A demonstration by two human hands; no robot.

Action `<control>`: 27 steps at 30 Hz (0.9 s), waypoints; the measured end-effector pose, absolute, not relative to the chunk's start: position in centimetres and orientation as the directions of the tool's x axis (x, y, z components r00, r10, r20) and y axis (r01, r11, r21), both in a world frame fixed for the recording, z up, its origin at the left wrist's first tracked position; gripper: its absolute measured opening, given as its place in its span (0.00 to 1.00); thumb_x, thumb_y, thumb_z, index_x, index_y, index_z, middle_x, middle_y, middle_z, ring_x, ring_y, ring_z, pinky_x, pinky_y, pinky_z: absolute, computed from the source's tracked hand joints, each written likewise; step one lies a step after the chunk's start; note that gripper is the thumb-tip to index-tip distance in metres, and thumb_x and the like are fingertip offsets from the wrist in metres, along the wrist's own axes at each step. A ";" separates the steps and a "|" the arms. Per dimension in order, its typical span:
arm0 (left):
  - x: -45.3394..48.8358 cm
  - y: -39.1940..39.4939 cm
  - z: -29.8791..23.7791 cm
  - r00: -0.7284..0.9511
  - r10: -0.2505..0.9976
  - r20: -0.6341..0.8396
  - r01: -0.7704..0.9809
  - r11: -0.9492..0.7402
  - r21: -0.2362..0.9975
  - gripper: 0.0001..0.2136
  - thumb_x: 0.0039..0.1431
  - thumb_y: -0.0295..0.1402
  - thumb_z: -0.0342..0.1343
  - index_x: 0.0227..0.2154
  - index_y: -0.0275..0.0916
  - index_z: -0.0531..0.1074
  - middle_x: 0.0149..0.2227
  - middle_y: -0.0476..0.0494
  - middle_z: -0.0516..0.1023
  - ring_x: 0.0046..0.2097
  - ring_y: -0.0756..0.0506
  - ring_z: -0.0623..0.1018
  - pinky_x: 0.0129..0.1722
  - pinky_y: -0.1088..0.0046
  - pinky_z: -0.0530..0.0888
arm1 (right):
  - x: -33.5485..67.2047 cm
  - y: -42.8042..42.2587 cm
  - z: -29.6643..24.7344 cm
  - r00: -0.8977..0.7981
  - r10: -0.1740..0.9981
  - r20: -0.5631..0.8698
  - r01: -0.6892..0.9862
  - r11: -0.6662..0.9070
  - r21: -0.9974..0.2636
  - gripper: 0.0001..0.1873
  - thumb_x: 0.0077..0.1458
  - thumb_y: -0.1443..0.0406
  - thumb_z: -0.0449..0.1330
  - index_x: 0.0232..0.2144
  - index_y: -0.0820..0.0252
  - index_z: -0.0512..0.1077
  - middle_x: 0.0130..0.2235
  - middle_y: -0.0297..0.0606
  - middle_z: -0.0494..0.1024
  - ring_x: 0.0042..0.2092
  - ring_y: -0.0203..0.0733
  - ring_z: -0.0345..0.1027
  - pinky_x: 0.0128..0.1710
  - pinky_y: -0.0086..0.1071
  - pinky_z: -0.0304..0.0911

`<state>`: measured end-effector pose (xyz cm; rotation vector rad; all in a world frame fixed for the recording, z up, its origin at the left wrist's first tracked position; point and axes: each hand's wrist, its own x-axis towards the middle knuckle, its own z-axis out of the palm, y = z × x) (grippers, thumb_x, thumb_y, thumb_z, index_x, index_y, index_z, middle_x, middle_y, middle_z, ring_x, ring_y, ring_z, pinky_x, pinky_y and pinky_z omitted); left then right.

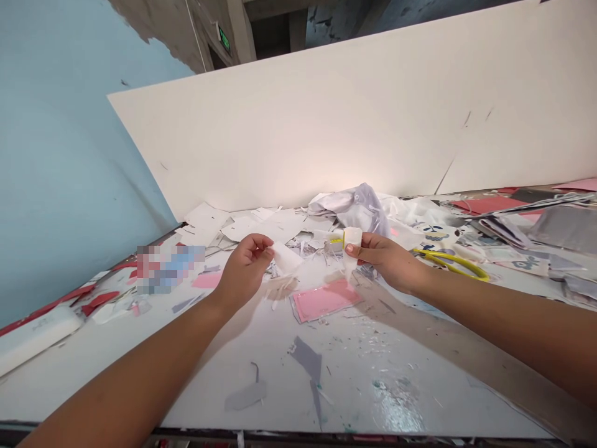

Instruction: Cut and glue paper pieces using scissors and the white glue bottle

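Between the thumb and fingers of my left hand (249, 264) is a thin white scrap (286, 258), paper or cloth, which hangs to the right. My right hand (385, 255) grips a small white piece (352, 239) with a yellow strip along its left edge; its exact kind does not show. The two hands are apart, both above the table. Below and between them lies a pink rectangular piece (326, 300) with a pale border. Beyond my right wrist rests a yellow-handled tool (459, 264), probably scissors, partly hidden by the hand and forearm.
White paper offcuts (265, 225) and crumpled pale fabric (357, 208) lie against a white upright board (349, 124). Grey scraps (305, 358) are scattered on the white tabletop (196, 379). Red and grey sheets (489, 205) pile up at right. A blue wall (69, 155) stands left.
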<state>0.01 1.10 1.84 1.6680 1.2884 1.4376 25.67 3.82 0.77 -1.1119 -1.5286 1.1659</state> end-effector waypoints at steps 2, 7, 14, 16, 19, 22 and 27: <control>0.0 1.1 1.8 -0.049 0.918 0.394 0.299 -0.363 0.882 0.07 0.50 0.36 0.53 0.32 0.42 0.66 0.29 0.51 0.67 0.32 0.52 0.70 0.30 0.76 0.66 | 25.5 3.8 0.8 -0.188 0.975 0.117 0.135 0.143 -0.980 0.14 0.42 0.55 0.60 0.27 0.59 0.68 0.25 0.29 0.64 0.28 0.32 0.54 0.30 0.30 0.49; 0.0 1.1 1.8 -0.053 0.915 0.400 0.308 -0.366 0.878 0.07 0.50 0.36 0.53 0.32 0.42 0.66 0.29 0.51 0.67 0.32 0.51 0.70 0.30 0.76 0.66 | 25.2 3.8 0.7 -0.199 0.971 0.135 0.112 0.159 -0.981 0.14 0.41 0.55 0.60 0.26 0.60 0.67 0.25 0.29 0.62 0.28 0.32 0.52 0.30 0.30 0.47; 0.1 1.1 1.9 -0.048 0.918 0.394 0.304 -0.363 0.881 0.07 0.50 0.36 0.53 0.32 0.43 0.66 0.29 0.51 0.68 0.33 0.51 0.70 0.31 0.75 0.66 | 25.2 3.9 0.7 -0.196 0.972 0.127 0.134 0.155 -0.979 0.13 0.42 0.56 0.60 0.26 0.60 0.67 0.24 0.29 0.61 0.28 0.33 0.51 0.30 0.30 0.45; 0.1 1.1 1.8 -0.050 0.917 0.396 0.302 -0.364 0.881 0.07 0.50 0.36 0.53 0.32 0.42 0.66 0.29 0.51 0.68 0.33 0.51 0.70 0.31 0.75 0.66 | 25.2 4.0 0.6 -0.201 0.971 0.131 0.129 0.158 -0.979 0.13 0.42 0.56 0.60 0.26 0.60 0.67 0.24 0.29 0.61 0.28 0.33 0.51 0.29 0.30 0.45; 0.0 1.2 1.8 -0.048 0.914 0.402 0.298 -0.371 0.879 0.07 0.49 0.36 0.53 0.32 0.42 0.66 0.29 0.51 0.68 0.33 0.51 0.70 0.31 0.75 0.66 | 25.3 4.1 0.4 -0.214 0.969 0.126 0.123 0.154 -0.980 0.14 0.42 0.56 0.60 0.26 0.60 0.67 0.24 0.29 0.62 0.27 0.33 0.52 0.29 0.30 0.46; 0.0 1.2 1.8 -0.049 0.913 0.405 0.296 -0.374 0.879 0.07 0.49 0.35 0.53 0.32 0.42 0.66 0.29 0.51 0.68 0.33 0.51 0.70 0.31 0.75 0.67 | 25.3 4.1 0.3 -0.219 0.968 0.125 0.123 0.154 -0.980 0.14 0.42 0.55 0.60 0.26 0.60 0.67 0.24 0.29 0.64 0.27 0.33 0.54 0.28 0.30 0.48; 0.0 1.1 1.8 -0.052 0.914 0.403 0.291 -0.372 0.881 0.07 0.49 0.35 0.53 0.32 0.42 0.66 0.30 0.51 0.68 0.33 0.51 0.70 0.31 0.75 0.67 | 25.2 4.0 0.4 -0.218 0.968 0.123 0.130 0.154 -0.979 0.15 0.41 0.55 0.61 0.29 0.60 0.69 0.26 0.31 0.67 0.27 0.35 0.57 0.28 0.30 0.50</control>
